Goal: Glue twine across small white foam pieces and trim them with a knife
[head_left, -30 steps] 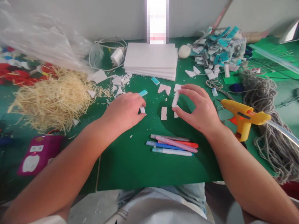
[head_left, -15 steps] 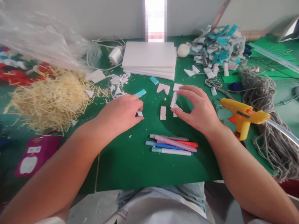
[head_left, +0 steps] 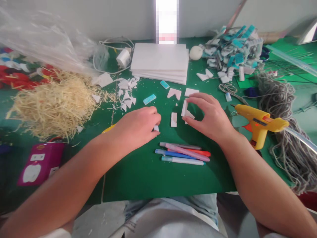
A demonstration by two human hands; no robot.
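My left hand is closed in a pinch on a small white foam piece, mostly hidden by the fingers. Between the thumb and forefinger of my right hand a narrow white foam strip is gripped by its two ends. Behind that strip lies a ragged-edged white piece, partly covered. A small pale rectangular block rests between the hands. Farther back are a notched white piece and a flat white piece. Blue-topped pieces lie beyond my left hand.
Several markers lie in front. At right are a yellow glue gun, grey yarn and scissors. Stacked white foam sheets and foam scraps sit behind. Straw and a purple packet are left.
My left hand has moved right and a little nearer with its foam piece, uncovering triangular scraps and a blue-topped piece. Something yellow now shows behind its wrist. My right hand has barely moved.
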